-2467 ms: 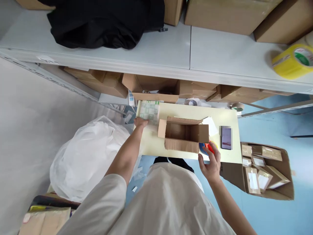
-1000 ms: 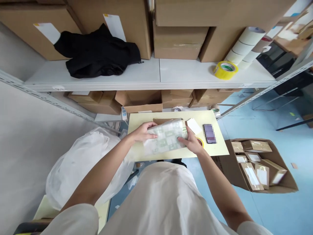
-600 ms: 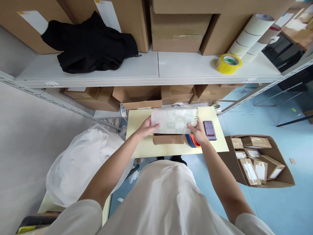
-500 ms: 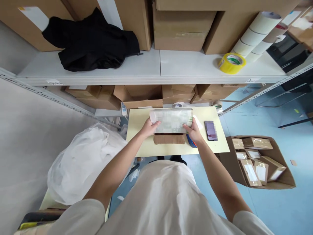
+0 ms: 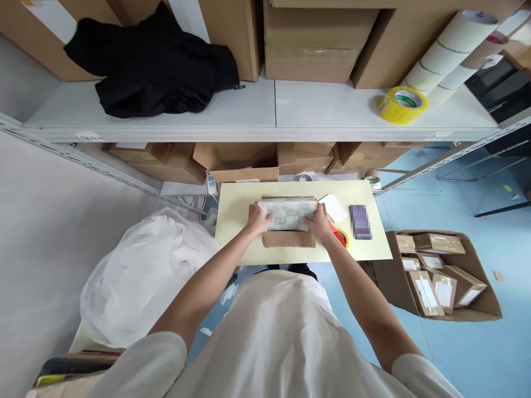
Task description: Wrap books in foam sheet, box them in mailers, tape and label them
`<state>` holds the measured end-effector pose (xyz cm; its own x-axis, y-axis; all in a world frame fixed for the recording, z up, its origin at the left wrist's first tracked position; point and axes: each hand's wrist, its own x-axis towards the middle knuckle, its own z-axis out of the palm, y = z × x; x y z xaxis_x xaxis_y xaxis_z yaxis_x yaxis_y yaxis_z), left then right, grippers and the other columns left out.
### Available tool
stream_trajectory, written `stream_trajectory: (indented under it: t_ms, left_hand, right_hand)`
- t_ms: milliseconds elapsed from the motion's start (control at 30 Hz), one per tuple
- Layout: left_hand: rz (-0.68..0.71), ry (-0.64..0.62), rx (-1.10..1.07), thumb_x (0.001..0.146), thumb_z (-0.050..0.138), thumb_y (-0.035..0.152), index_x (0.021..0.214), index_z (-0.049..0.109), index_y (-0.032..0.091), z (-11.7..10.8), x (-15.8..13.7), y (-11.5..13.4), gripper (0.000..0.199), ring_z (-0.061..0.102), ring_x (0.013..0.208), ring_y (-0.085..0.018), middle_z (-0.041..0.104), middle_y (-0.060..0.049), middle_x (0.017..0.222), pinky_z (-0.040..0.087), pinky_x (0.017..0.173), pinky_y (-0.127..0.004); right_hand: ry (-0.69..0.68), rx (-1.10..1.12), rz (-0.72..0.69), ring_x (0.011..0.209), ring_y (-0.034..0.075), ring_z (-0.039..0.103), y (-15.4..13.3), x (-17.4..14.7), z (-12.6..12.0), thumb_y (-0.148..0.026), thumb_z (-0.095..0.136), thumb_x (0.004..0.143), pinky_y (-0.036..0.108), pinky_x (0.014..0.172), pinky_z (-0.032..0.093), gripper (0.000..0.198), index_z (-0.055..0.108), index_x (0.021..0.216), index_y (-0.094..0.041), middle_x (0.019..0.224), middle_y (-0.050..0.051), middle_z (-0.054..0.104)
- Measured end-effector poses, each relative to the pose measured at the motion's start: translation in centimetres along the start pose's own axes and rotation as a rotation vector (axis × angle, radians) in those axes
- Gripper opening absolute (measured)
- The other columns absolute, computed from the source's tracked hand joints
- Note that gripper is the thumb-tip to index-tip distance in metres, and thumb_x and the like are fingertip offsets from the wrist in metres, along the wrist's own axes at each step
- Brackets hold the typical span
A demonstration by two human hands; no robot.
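My left hand (image 5: 259,219) and my right hand (image 5: 318,222) grip the two ends of a pale, wrapped package (image 5: 289,214). Its wrapping is translucent, with a faint greenish print; what is inside cannot be made out. Directly below and around the package is an open cardboard box (image 5: 289,239), one flap spread toward me. Beside my right wrist lies a tape dispenser (image 5: 338,233) with red and yellow parts, partly covered by my arm. White paper (image 5: 333,208) rests just beyond my right hand.
On the pale yellow table (image 5: 232,193) lies a phone (image 5: 360,222). A large carton (image 5: 493,301) of small taped boxes stands on the floor at right. White wrapping material (image 5: 145,276) bulges at left. Across the back runs a shelf (image 5: 249,121) with yellow tape (image 5: 402,105) and black clothing (image 5: 161,66).
Both hands have lowered the package toward me, from above the box to its opening. More of the box, the white paper and the tape dispenser now shows.
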<state>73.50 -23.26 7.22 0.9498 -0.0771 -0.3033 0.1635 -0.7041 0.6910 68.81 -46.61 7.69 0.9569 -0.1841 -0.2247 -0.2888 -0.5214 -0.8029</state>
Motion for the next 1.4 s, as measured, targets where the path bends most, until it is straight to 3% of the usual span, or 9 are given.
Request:
stream_trajectory:
  t_ms: [200, 367, 533, 800, 1000, 1133, 1233, 1333, 1400]
  left_hand:
    - [0.051, -0.004, 0.052, 0.085, 0.053, 0.037, 0.125, 0.039, 0.018, -1.2, -0.2, -0.1, 0.047, 0.059, 0.102, -0.023, 0.06, -0.009, 0.108, 0.046, 0.088, -0.035]
    - [0.244, -0.026, 0.285, 0.077, 0.06, 0.022, 0.104, 0.055, 0.017, -1.4, -0.4, -0.1, 0.028, 0.058, 0.105, -0.026, 0.062, -0.01, 0.105, 0.046, 0.088, -0.036]
    - [0.411, -0.084, 0.413, 0.081, 0.053, 0.013, 0.109, 0.055, 0.019, -1.1, -0.9, 0.6, 0.028, 0.059, 0.104, -0.025, 0.063, -0.01, 0.112, 0.044, 0.088, -0.037]
    - [0.305, -0.258, 0.507, 0.087, 0.049, 0.02, 0.114, 0.056, 0.024, -1.9, -0.2, 1.2, 0.028, 0.06, 0.103, -0.026, 0.066, -0.008, 0.114, 0.037, 0.09, -0.046]
    - [0.462, -0.098, 0.736, 0.085, 0.045, 0.01, 0.104, 0.067, 0.02, -0.3, -1.5, 2.0, 0.03, 0.051, 0.115, -0.028, 0.062, -0.014, 0.111, 0.028, 0.1, -0.048]
    - [0.426, 0.04, 0.615, 0.085, 0.054, 0.024, 0.137, 0.044, 0.022, -1.4, -3.2, 0.5, 0.053, 0.044, 0.125, -0.032, 0.051, -0.017, 0.131, 0.028, 0.103, -0.05]
    - [0.207, 0.248, 0.386, 0.077, 0.064, 0.045, 0.146, 0.027, 0.017, -3.1, -4.2, -2.4, 0.083, 0.025, 0.138, -0.04, 0.029, -0.022, 0.15, 0.023, 0.107, -0.058]
    - [0.028, 0.101, -0.049, 0.077, 0.058, 0.056, 0.148, 0.018, 0.012, -3.7, -5.0, -5.4, 0.093, 0.041, 0.131, -0.035, 0.038, -0.024, 0.144, 0.036, 0.103, -0.052]
    - [0.077, -0.084, -0.297, 0.08, 0.052, 0.059, 0.147, 0.022, 0.013, -3.3, -5.5, -6.4, 0.087, 0.051, 0.125, -0.03, 0.047, -0.021, 0.139, 0.042, 0.1, -0.045]
  right_hand:
    - [0.059, -0.082, -0.097, 0.096, 0.025, 0.057, -0.7, 0.9, -0.8, -0.04, 0.052, 0.078, 0.04, 0.083, 0.048, 0.04, 0.049, 0.112, -0.019, 0.1, 0.008, 0.061]
    - [0.022, -0.395, -0.105, 0.088, 0.026, 0.059, -0.9, 1.3, -1.1, -0.023, 0.057, 0.075, 0.036, 0.077, 0.046, 0.037, 0.054, 0.111, -0.017, 0.09, 0.009, 0.065]
    - [-0.039, -0.578, -0.219, 0.091, 0.025, 0.059, -0.9, 0.6, -0.2, -0.015, 0.051, 0.081, 0.036, 0.08, 0.044, 0.037, 0.052, 0.118, -0.02, 0.105, 0.01, 0.064]
    - [-0.174, -0.799, -0.301, 0.099, 0.026, 0.051, -1.4, 1.3, -0.9, -0.026, 0.046, 0.092, 0.037, 0.086, 0.037, 0.024, 0.06, 0.11, -0.017, 0.105, 0.014, 0.062]
    - [-0.188, -1.008, -0.29, 0.101, 0.027, 0.049, -1.9, 1.0, 0.8, -0.022, 0.04, 0.093, 0.04, 0.085, 0.033, 0.026, 0.066, 0.098, -0.019, 0.109, 0.015, 0.06]
    - [-0.024, -0.866, -0.318, 0.102, 0.028, 0.05, -1.7, 0.0, 0.0, -0.029, 0.047, 0.09, 0.042, 0.088, 0.034, 0.029, 0.057, 0.115, -0.018, 0.113, 0.015, 0.059]
    - [0.169, -0.603, -0.234, 0.114, 0.035, 0.048, -0.3, -0.8, -2.3, -0.045, 0.059, 0.081, 0.049, 0.091, 0.038, 0.058, 0.046, 0.131, -0.018, 0.13, 0.018, 0.05]
    - [0.073, -0.212, -0.082, 0.106, 0.03, 0.059, 2.1, -1.8, -4.2, -0.049, 0.06, 0.079, 0.048, 0.086, 0.048, 0.077, 0.029, 0.143, -0.019, 0.129, 0.019, 0.054]
    - [-0.031, 0.009, -0.004, 0.096, 0.027, 0.065, 3.5, -2.6, -4.8, -0.052, 0.056, 0.081, 0.045, 0.083, 0.052, 0.074, 0.032, 0.143, -0.018, 0.121, 0.017, 0.061]
